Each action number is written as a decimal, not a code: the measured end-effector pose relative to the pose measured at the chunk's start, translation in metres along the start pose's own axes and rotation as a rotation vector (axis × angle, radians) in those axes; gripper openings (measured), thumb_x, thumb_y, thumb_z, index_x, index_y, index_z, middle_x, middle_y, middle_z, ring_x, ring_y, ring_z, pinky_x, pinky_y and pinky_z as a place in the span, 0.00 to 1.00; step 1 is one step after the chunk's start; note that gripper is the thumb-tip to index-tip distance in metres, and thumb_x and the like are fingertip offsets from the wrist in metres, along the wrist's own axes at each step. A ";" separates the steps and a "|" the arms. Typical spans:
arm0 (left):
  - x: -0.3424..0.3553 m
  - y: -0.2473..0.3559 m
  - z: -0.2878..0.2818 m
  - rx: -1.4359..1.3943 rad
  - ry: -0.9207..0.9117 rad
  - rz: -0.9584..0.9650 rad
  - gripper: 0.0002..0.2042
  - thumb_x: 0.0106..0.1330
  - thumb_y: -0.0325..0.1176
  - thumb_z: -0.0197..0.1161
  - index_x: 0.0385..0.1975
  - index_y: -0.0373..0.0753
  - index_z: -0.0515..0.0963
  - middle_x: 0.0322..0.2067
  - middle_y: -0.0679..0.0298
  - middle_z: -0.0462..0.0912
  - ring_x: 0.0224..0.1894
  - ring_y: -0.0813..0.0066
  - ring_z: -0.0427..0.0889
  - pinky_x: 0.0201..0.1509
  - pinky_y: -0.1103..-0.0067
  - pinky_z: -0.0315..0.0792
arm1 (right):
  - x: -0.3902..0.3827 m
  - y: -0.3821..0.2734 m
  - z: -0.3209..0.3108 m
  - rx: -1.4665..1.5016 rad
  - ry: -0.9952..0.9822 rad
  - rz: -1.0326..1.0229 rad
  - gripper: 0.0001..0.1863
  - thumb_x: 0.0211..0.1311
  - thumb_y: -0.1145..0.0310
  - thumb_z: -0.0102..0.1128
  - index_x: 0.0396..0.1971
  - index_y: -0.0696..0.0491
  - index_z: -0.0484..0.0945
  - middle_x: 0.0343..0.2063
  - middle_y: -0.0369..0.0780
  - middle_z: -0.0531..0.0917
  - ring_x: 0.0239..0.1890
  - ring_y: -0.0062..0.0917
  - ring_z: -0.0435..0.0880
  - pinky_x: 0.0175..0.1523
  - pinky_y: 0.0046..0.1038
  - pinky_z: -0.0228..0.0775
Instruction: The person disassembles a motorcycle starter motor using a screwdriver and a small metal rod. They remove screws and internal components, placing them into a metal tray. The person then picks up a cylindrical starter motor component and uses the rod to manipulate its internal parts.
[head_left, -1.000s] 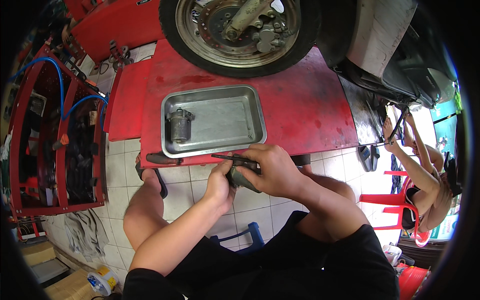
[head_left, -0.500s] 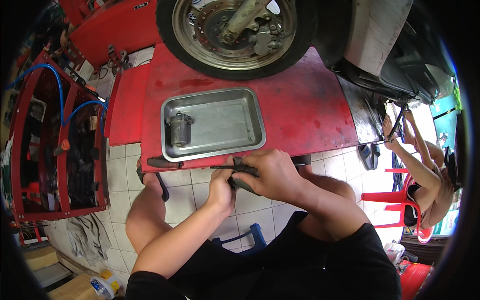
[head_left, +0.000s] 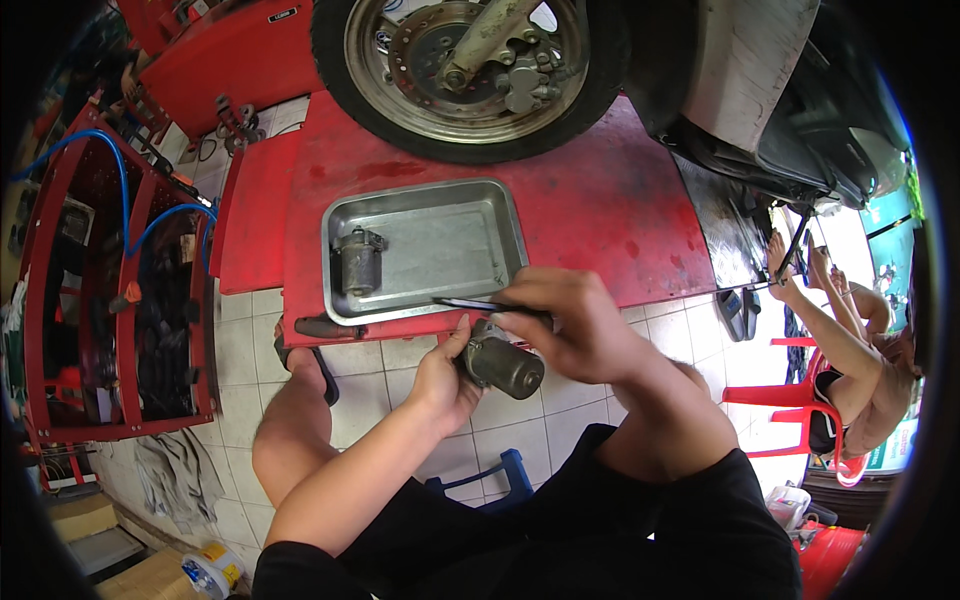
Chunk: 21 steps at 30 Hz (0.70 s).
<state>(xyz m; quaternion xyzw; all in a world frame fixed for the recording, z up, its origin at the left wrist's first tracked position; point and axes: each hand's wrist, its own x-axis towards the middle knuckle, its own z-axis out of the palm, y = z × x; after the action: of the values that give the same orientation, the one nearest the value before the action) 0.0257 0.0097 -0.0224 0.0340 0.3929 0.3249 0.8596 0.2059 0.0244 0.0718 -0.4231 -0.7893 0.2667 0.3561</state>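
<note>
My left hand [head_left: 443,377] grips a dark cylindrical motor part [head_left: 504,366] below the edge of the red lift platform [head_left: 600,200]. My right hand [head_left: 565,322] holds a thin dark tool [head_left: 470,303] whose tip points left over the part. On the platform just beyond my hands lies a metal tray [head_left: 460,200] with a second small grey motor-like part [head_left: 357,262] at its left end.
A motorcycle wheel [head_left: 460,70] stands on the platform behind the tray, with bodywork [head_left: 790,100] to the right. A red tool cart [head_left: 110,290] with blue hoses is at left. Another person [head_left: 850,340] sits on a red chair at right. My knees rest over white floor tiles.
My hands have shifted slightly down and right from the platform edge, and the motor part now shows more clearly below my right hand. The tray has not moved.
</note>
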 end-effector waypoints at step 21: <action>-0.008 0.004 -0.004 -0.167 -0.141 -0.159 0.25 0.78 0.53 0.45 0.58 0.36 0.72 0.53 0.53 0.78 0.59 0.56 0.77 0.67 0.60 0.69 | -0.022 -0.024 -0.018 0.188 -0.035 -0.358 0.28 0.79 0.51 0.44 0.33 0.63 0.80 0.30 0.51 0.88 0.40 0.45 0.91 0.39 0.39 0.87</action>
<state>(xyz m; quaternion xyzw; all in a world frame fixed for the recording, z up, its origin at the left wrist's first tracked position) 0.0163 0.0074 -0.0184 -0.0463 0.3044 0.2841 0.9080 0.2168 -0.0042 0.0930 -0.2360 -0.8297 0.2791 0.4220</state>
